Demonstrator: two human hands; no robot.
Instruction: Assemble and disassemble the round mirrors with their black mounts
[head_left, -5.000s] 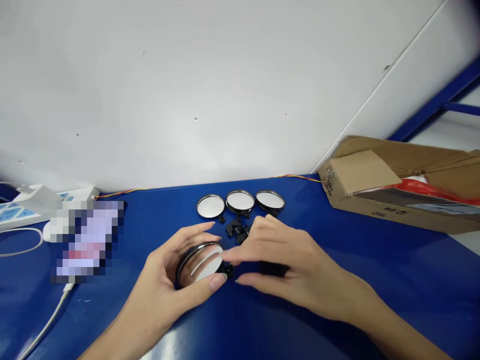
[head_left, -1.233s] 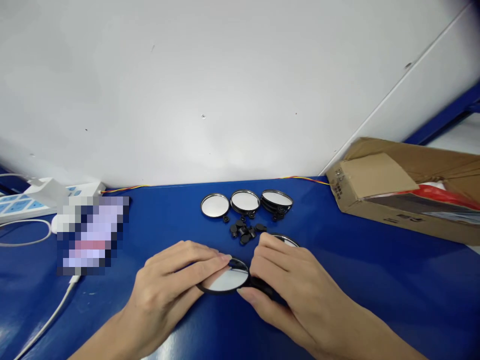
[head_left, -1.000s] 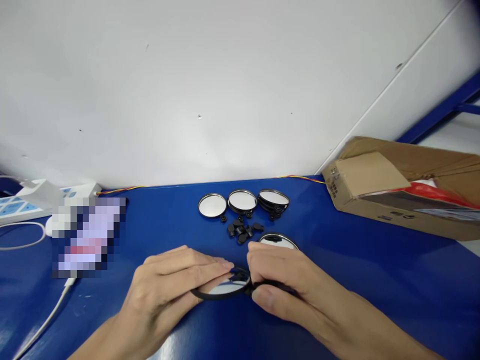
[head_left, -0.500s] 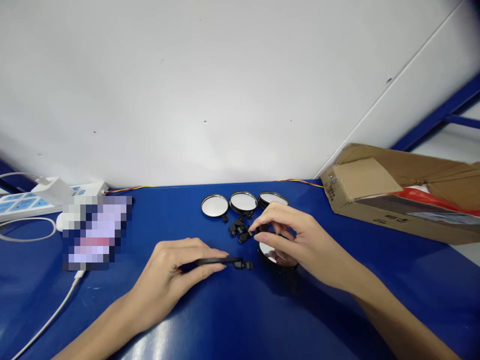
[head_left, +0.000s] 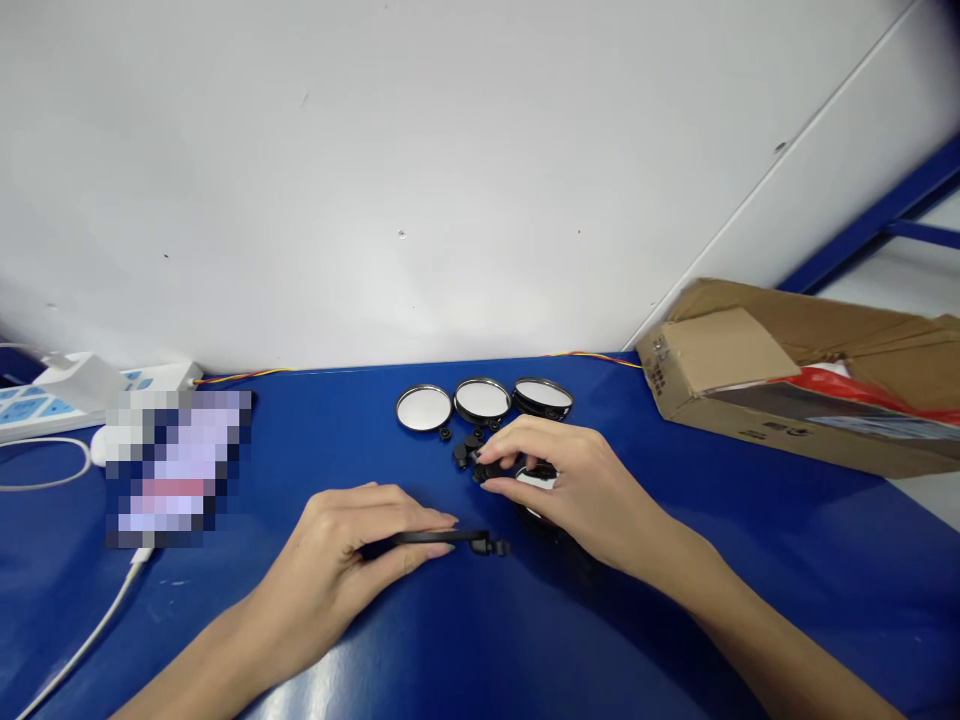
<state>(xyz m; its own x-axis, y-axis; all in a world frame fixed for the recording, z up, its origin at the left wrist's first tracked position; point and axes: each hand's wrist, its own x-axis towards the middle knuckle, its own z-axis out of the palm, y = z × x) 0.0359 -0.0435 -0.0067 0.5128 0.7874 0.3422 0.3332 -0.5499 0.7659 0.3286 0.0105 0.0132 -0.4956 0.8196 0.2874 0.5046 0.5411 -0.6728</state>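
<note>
My left hand (head_left: 367,550) pinches a round black-framed mirror (head_left: 442,537) between thumb and fingers. The mirror is seen edge-on, with a small black clamp-like mount (head_left: 491,546) sticking out at its right end. My right hand (head_left: 559,470) is at the pile of small black plastic parts (head_left: 463,452), thumb and fingertips closed around one black part (head_left: 487,472). Under that hand lies another round mirror (head_left: 534,482), partly hidden. Behind the pile, round mirrors stand in a row: a left one (head_left: 424,409), a middle one (head_left: 482,400) and a right one (head_left: 541,395).
On the blue table (head_left: 330,430), a phone (head_left: 184,460) with a white cable (head_left: 97,620) lies at the left, beside a white power strip (head_left: 161,378). An opened cardboard box (head_left: 780,435) stands at the right. A white wall (head_left: 405,180) rises behind.
My right hand has moved left and down onto the black parts, and its fingers have closed around one. My left hand still holds the mirror, hardly moved. The view has shifted slightly.
</note>
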